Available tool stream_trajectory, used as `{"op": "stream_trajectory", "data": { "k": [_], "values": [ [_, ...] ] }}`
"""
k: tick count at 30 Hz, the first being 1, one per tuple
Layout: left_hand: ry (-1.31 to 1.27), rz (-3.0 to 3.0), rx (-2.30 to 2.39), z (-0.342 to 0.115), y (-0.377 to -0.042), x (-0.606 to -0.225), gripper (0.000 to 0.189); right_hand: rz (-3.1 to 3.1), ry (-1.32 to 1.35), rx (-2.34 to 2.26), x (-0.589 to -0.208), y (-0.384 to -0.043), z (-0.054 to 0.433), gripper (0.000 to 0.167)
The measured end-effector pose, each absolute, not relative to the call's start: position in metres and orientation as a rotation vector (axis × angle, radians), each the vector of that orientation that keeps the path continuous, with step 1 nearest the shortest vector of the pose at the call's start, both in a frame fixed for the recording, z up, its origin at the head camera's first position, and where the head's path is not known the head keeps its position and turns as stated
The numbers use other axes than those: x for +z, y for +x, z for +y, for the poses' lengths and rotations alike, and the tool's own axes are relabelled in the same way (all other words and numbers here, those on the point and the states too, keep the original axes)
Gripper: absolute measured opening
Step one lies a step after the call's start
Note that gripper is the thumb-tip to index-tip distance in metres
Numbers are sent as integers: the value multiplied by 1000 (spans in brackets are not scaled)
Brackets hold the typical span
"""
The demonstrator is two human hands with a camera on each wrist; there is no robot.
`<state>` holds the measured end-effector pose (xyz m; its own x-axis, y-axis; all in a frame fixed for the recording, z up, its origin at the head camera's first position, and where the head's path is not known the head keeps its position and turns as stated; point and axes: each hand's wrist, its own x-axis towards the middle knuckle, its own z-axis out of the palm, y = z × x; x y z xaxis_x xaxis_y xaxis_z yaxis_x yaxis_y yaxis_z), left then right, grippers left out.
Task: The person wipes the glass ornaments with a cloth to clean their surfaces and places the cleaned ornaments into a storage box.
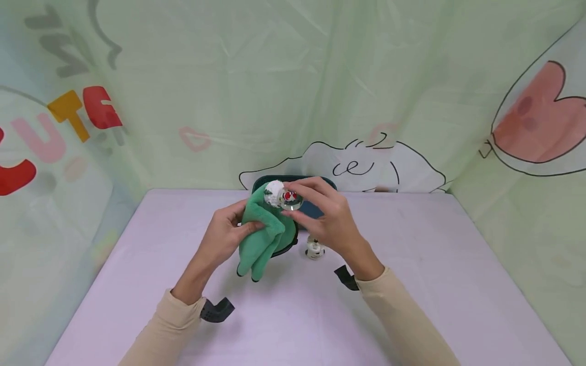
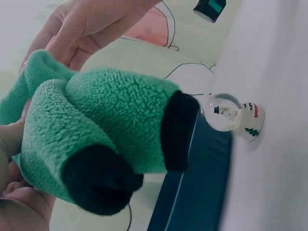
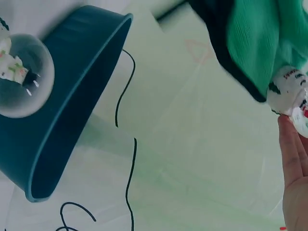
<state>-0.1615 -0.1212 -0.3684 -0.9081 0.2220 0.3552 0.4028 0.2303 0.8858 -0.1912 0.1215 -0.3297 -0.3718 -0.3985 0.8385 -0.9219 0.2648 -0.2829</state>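
Observation:
My left hand [image 1: 223,233] grips a green fleecy cloth [image 1: 261,239] with black edging, folded and hanging in loose flaps. With thumb and fingertips my right hand [image 1: 330,216] pinches a small snow globe [image 1: 274,194] by its clear dome, where something red shows inside. The white base of that globe is against the cloth, and in the right wrist view the held globe [image 3: 288,91] is only partly in frame. A second snow globe [image 1: 315,249], with a snowman in its dome, stands upright on the table below the right hand.
Behind the hands is a dark blue-green basin [image 3: 72,91], partly hidden by the cloth and the right hand. A pale lilac cover lies over the table [image 1: 389,305]. Green printed curtains [image 1: 220,91] hang at the back and sides. Each wrist carries a black mount [image 1: 217,310].

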Motion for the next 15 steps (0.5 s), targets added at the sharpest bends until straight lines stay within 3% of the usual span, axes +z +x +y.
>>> {"op": "stream_trajectory", "data": {
  "k": [15],
  "values": [
    [-495,-2236,-1893,-120,-160,-366,36,-2045,1327,1021,-323,-187,130,54]
  ]
}}
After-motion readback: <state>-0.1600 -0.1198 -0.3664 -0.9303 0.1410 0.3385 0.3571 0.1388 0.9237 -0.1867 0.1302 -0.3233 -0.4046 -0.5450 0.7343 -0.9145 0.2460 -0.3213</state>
